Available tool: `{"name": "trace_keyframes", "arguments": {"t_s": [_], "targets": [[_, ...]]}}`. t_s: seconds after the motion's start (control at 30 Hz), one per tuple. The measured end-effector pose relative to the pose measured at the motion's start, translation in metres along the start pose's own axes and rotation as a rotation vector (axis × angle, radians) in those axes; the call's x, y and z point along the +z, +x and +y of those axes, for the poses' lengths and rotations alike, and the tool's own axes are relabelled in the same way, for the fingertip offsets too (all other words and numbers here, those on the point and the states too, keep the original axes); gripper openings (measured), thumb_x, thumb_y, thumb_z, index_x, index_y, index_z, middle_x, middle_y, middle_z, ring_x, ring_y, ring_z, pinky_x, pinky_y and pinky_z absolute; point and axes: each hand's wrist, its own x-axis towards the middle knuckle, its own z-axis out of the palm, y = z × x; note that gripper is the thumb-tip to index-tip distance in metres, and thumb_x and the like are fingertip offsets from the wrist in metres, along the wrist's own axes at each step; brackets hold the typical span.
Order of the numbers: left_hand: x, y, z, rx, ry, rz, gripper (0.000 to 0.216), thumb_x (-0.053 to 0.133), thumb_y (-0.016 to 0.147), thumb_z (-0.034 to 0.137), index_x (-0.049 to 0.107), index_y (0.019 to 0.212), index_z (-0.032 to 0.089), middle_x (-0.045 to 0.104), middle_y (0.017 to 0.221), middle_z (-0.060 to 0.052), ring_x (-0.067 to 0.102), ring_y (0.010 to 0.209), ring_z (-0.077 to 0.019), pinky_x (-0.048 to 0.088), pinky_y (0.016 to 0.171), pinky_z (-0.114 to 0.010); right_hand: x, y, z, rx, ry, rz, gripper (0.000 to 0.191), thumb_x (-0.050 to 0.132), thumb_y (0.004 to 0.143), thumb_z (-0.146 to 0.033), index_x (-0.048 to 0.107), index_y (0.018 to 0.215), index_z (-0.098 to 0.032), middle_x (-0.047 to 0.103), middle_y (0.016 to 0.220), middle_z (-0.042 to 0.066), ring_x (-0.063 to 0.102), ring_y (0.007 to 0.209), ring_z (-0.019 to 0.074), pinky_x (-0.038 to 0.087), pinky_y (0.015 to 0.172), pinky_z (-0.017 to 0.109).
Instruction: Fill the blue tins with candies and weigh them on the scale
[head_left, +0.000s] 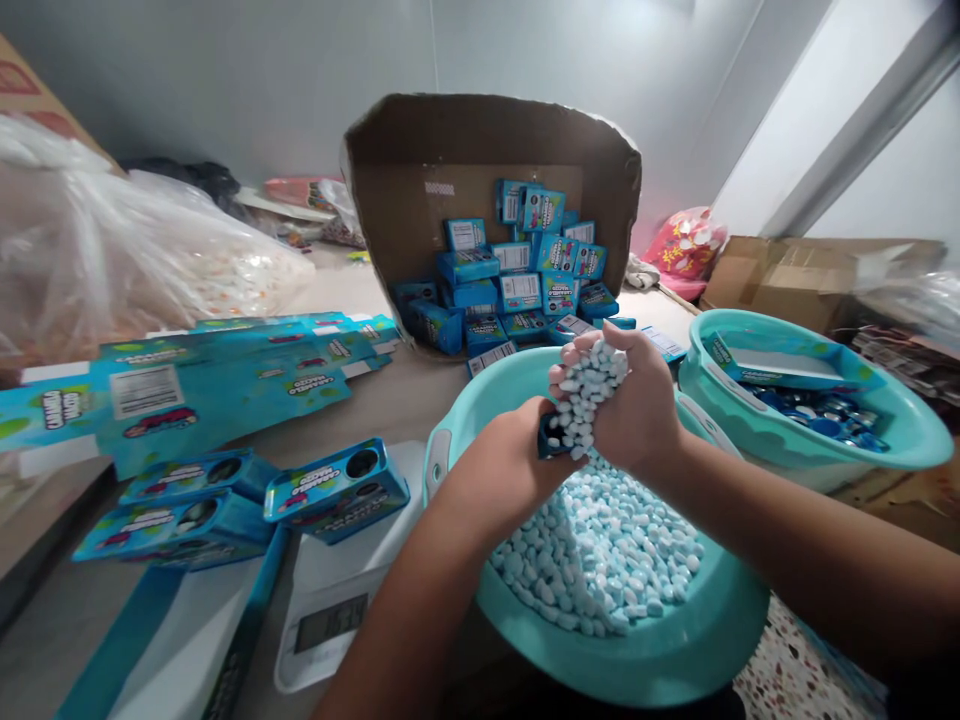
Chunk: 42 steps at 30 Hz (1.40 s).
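My right hand (637, 410) is cupped around a heap of small pale blue and white candies (589, 385), held above a teal basin (645, 660) filled with the same candies (600, 560). My left hand (510, 460) is closed on a small dark blue container (546, 440), pressed against the right hand's candies. Both hands hover over the basin's far side.
A white scale (337, 600) carries a blue candy box (337, 490); two more boxes (172, 510) lie left. Flat blue cartons (210, 380) are stacked behind. A tipped cardboard box (487, 160) spills blue boxes. A second teal basin (810, 430) stands right, plastic bags (112, 250) left.
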Motion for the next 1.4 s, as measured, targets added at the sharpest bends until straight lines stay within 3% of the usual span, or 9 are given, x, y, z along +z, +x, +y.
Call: {"name": "trace_keyframes", "arguments": {"t_s": [0.13, 0.5, 0.63, 0.77, 0.87, 0.97, 1.07, 1.2, 1.4], "targets": [[-0.001, 0.000, 0.004, 0.018, 0.018, 0.012, 0.044, 0.065, 0.085, 0.026, 0.059, 0.128, 0.027, 0.070, 0.122, -0.002, 0.066, 0.105, -0.0266, 0.050, 0.080, -0.033, 0.002, -0.002, 0.001, -0.042, -0.051, -0.052, 0.021, 0.058, 0.077, -0.039, 0.059, 0.065, -0.022, 0.054, 0.061, -0.001, 0.064, 0.068, 0.0171, 0.056, 0.071, 0.034], [0.000, 0.000, 0.004, -0.024, 0.063, 0.050, 0.050, 0.068, 0.083, 0.030, 0.058, 0.131, 0.028, 0.072, 0.115, -0.003, 0.067, 0.099, -0.0270, 0.052, 0.079, -0.035, 0.000, -0.002, 0.001, -0.110, -0.172, -0.124, 0.017, 0.063, 0.075, -0.036, 0.065, 0.067, -0.021, 0.060, 0.063, -0.001, 0.069, 0.075, 0.0198, 0.058, 0.082, 0.039], [0.000, 0.001, 0.004, -0.005, 0.100, 0.068, 0.052, 0.069, 0.082, 0.028, 0.056, 0.132, 0.028, 0.070, 0.122, -0.003, 0.066, 0.106, -0.0281, 0.053, 0.082, -0.035, 0.002, -0.004, -0.004, -0.103, -0.210, -0.191, 0.026, 0.057, 0.084, -0.041, 0.068, 0.070, -0.021, 0.064, 0.067, 0.001, 0.071, 0.080, 0.0203, 0.057, 0.089, 0.041], [0.001, 0.002, 0.002, 0.041, 0.123, 0.116, 0.042, 0.071, 0.083, 0.032, 0.061, 0.124, 0.027, 0.069, 0.124, -0.004, 0.064, 0.112, -0.0295, 0.052, 0.086, -0.036, 0.006, -0.008, -0.011, -0.120, -0.262, -0.309, 0.037, 0.054, 0.094, -0.050, 0.071, 0.076, -0.022, 0.072, 0.081, 0.003, 0.071, 0.097, 0.0227, 0.054, 0.096, 0.042], [0.001, 0.001, 0.002, -0.012, 0.104, 0.154, 0.034, 0.074, 0.082, 0.035, 0.063, 0.114, 0.027, 0.073, 0.106, -0.002, 0.069, 0.096, -0.0260, 0.052, 0.077, -0.034, 0.004, -0.011, -0.016, -0.201, -0.341, -0.379, 0.038, 0.052, 0.096, -0.055, 0.073, 0.088, -0.025, 0.074, 0.102, 0.003, 0.067, 0.111, 0.0236, 0.052, 0.097, 0.041], [0.001, 0.001, 0.004, -0.099, 0.078, 0.198, 0.034, 0.076, 0.081, 0.033, 0.061, 0.111, 0.026, 0.073, 0.094, 0.001, 0.070, 0.084, -0.0220, 0.050, 0.071, -0.031, -0.008, -0.009, -0.020, -0.386, -0.555, -0.324, 0.032, 0.050, 0.098, -0.048, 0.073, 0.103, -0.027, 0.072, 0.114, 0.002, 0.063, 0.116, 0.0219, 0.049, 0.096, 0.038], [-0.001, 0.001, 0.005, -0.120, 0.080, 0.264, 0.030, 0.073, 0.083, 0.034, 0.061, 0.110, 0.027, 0.073, 0.094, 0.003, 0.069, 0.082, -0.0195, 0.048, 0.068, -0.029, -0.025, -0.003, -0.022, -0.634, -0.974, -0.198, 0.019, 0.059, 0.095, -0.036, 0.074, 0.099, -0.025, 0.070, 0.105, 0.004, 0.064, 0.102, 0.0205, 0.049, 0.083, 0.033], [-0.003, 0.001, 0.003, -0.150, 0.144, 0.342, 0.030, 0.073, 0.082, 0.037, 0.061, 0.109, 0.030, 0.073, 0.094, 0.004, 0.069, 0.083, -0.0187, 0.046, 0.066, -0.028, -0.037, 0.003, -0.021, -0.653, -1.386, -0.256, 0.015, 0.064, 0.092, -0.030, 0.074, 0.086, -0.022, 0.068, 0.089, 0.006, 0.061, 0.082, 0.0198, 0.044, 0.069, 0.033], [-0.003, 0.001, -0.001, -0.093, 0.232, 0.307, 0.026, 0.071, 0.084, 0.034, 0.059, 0.107, 0.029, 0.072, 0.092, 0.004, 0.069, 0.085, -0.0207, 0.044, 0.065, -0.028, -0.025, -0.009, -0.010, -0.712, -1.551, -0.328, 0.021, 0.055, 0.093, -0.014, 0.074, 0.084, -0.018, 0.067, 0.087, 0.007, 0.060, 0.081, 0.0191, 0.044, 0.071, 0.033]]}}
